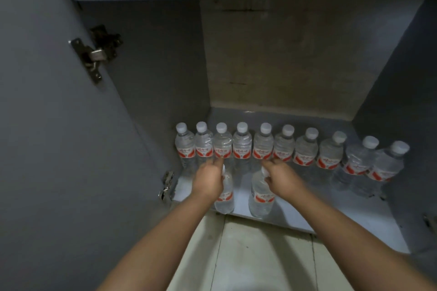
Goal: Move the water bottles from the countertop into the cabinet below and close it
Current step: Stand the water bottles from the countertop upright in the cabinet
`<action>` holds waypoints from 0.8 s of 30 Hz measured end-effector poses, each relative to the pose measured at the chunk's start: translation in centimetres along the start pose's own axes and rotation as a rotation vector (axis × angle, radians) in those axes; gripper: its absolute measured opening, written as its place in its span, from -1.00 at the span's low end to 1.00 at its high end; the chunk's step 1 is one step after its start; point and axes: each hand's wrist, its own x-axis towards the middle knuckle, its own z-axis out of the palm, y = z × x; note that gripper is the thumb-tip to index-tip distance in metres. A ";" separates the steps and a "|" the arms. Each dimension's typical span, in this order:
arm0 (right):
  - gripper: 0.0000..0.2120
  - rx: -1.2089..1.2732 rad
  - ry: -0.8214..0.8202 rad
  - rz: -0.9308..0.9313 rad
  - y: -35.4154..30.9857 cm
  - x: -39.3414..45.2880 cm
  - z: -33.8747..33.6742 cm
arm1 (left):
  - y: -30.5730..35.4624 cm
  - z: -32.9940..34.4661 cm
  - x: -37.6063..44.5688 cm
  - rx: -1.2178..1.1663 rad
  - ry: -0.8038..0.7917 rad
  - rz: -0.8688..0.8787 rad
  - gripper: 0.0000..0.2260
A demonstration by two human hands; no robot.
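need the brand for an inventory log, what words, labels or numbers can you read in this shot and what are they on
Row of bottles, white and red labels: red characters, too blurred to read.
Left front bottle and right front bottle, under the hands: same label, print unreadable.
Caps: plain white, no text.
Cabinet door, hinges, walls: no text or numbers.

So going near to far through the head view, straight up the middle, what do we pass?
Tiled floor → cabinet shelf edge → two front bottles under the left hand and right hand → back row of bottles → cabinet back panel.
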 end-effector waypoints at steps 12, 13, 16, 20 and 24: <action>-0.61 0.107 0.075 -0.072 -7.4 6.1 3.0 | -6.0 -1.2 2.8 -0.002 0.083 -0.113 -0.60; -0.60 0.120 0.084 -0.086 -8.0 6.8 3.2 | -6.5 -1.2 3.1 0.004 0.080 -0.123 -0.60; -0.59 0.138 0.093 -0.116 -9.7 8.9 4.0 | -7.6 -1.5 4.1 0.008 0.099 -0.122 -0.61; -0.59 0.148 0.096 -0.150 -10.9 10.9 4.7 | -8.6 -2.2 5.6 0.027 0.107 -0.109 -0.64; -0.57 0.154 0.095 -0.144 -11.5 11.9 5.2 | -9.1 -2.1 6.2 -0.051 0.147 -0.101 -0.66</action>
